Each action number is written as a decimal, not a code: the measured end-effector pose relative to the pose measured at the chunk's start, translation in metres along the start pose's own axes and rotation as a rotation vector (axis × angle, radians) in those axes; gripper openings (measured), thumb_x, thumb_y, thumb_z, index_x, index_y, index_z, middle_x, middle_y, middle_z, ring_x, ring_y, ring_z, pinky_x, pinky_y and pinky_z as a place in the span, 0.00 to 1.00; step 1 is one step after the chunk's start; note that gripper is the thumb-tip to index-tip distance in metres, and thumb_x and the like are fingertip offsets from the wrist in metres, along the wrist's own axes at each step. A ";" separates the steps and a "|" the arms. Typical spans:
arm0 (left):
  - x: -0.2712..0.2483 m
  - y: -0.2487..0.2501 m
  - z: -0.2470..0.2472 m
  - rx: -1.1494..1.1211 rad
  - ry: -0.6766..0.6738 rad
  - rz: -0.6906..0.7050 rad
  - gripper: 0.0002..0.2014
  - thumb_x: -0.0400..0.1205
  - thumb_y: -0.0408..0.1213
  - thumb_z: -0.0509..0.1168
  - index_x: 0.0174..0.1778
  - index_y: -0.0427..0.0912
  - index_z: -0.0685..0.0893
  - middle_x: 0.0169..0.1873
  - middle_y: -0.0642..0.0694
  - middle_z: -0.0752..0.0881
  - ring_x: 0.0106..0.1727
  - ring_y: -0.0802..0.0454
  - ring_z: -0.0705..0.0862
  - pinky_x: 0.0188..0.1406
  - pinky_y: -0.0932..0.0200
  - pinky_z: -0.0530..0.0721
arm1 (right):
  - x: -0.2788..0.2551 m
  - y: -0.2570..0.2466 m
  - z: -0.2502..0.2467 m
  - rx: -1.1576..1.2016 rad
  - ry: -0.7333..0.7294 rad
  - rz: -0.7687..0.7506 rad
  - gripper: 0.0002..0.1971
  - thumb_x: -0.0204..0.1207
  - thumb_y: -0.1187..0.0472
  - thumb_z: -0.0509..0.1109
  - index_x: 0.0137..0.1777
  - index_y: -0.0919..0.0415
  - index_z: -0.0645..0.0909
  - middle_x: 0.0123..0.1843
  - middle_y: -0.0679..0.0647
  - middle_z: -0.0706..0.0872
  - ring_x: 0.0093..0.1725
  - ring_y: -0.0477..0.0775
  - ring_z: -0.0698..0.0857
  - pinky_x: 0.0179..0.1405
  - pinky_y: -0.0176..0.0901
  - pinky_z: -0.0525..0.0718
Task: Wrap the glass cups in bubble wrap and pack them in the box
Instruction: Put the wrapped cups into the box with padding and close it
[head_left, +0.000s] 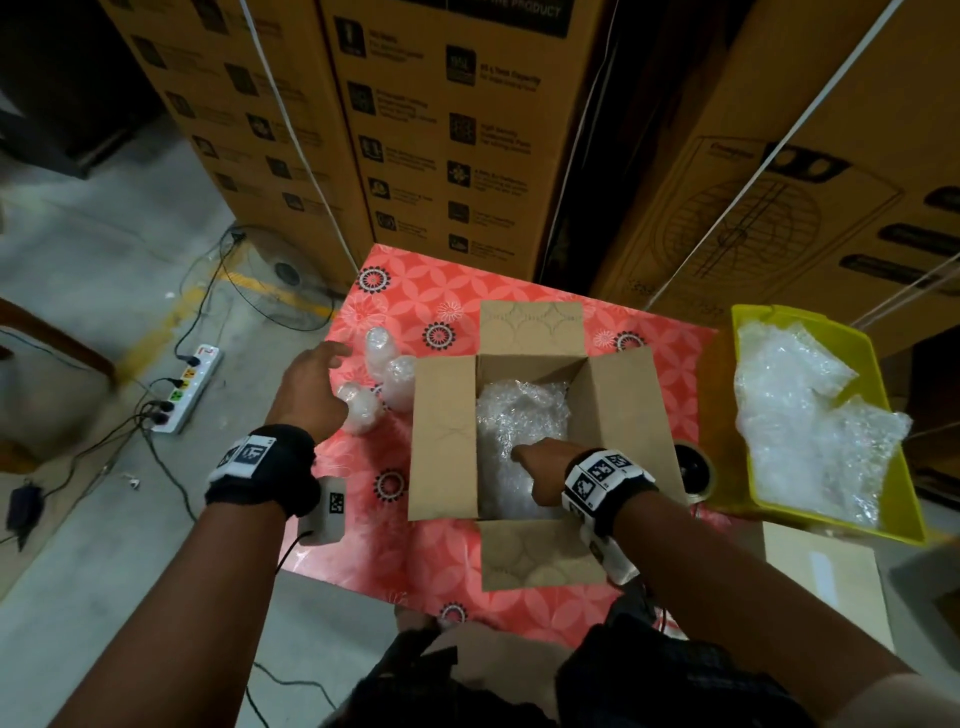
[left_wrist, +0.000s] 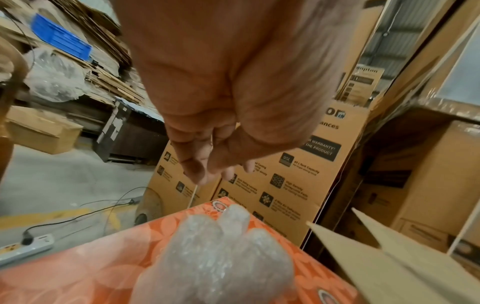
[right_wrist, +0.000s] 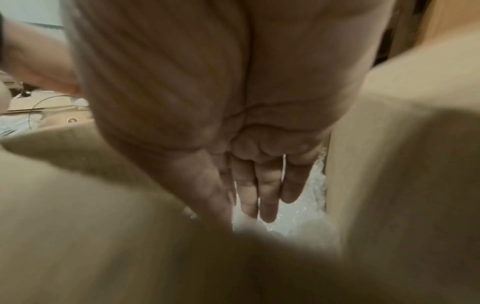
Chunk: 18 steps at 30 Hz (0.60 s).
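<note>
An open cardboard box (head_left: 447, 441) stands on the red patterned table (head_left: 415, 551), lined with bubble wrap (head_left: 519, 415). My right hand (head_left: 540, 470) reaches down into it, fingers (right_wrist: 267, 189) straight against the bubble wrap (right_wrist: 296, 218). Three bubble-wrapped cups (head_left: 384, 384) lie on the table left of the box. My left hand (head_left: 309, 384) hovers just above them with relaxed fingers (left_wrist: 197, 164) and holds nothing; the wrapped cups (left_wrist: 221, 253) lie below it in the left wrist view.
A yellow bin (head_left: 748, 467) of loose bubble wrap (head_left: 810, 415) sits right of the box, a tape roll (head_left: 693, 470) between them. Tall cartons (head_left: 447, 130) stand behind the table. A power strip (head_left: 184, 392) and cables lie on the floor at left.
</note>
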<state>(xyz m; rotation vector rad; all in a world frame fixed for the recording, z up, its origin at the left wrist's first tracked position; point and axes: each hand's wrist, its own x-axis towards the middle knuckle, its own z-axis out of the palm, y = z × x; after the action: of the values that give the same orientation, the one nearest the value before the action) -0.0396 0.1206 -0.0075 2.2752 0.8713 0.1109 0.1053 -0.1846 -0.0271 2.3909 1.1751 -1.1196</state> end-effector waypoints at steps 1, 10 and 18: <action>0.002 -0.003 0.003 0.039 -0.041 -0.011 0.37 0.71 0.14 0.67 0.76 0.45 0.81 0.68 0.36 0.82 0.70 0.35 0.82 0.65 0.42 0.86 | 0.000 -0.001 -0.002 -0.005 -0.007 0.009 0.28 0.81 0.65 0.68 0.81 0.62 0.70 0.69 0.66 0.84 0.64 0.69 0.86 0.58 0.57 0.89; 0.021 -0.034 0.061 0.162 -0.204 -0.055 0.42 0.76 0.38 0.82 0.87 0.53 0.74 0.82 0.29 0.68 0.80 0.25 0.74 0.81 0.39 0.76 | -0.007 -0.001 0.003 0.058 -0.020 0.061 0.36 0.83 0.57 0.68 0.88 0.61 0.58 0.70 0.64 0.83 0.66 0.67 0.85 0.57 0.55 0.85; 0.027 -0.033 0.066 0.139 -0.181 -0.096 0.26 0.77 0.35 0.82 0.71 0.46 0.85 0.68 0.31 0.75 0.62 0.28 0.84 0.66 0.46 0.82 | -0.010 -0.005 0.033 0.072 -0.036 0.012 0.47 0.74 0.48 0.67 0.91 0.55 0.51 0.74 0.61 0.82 0.69 0.67 0.85 0.65 0.62 0.87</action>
<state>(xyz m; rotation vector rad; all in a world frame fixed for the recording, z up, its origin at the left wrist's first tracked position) -0.0169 0.1170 -0.0831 2.3231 0.9144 -0.2009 0.0799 -0.2041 -0.0414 2.4170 1.1253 -1.2157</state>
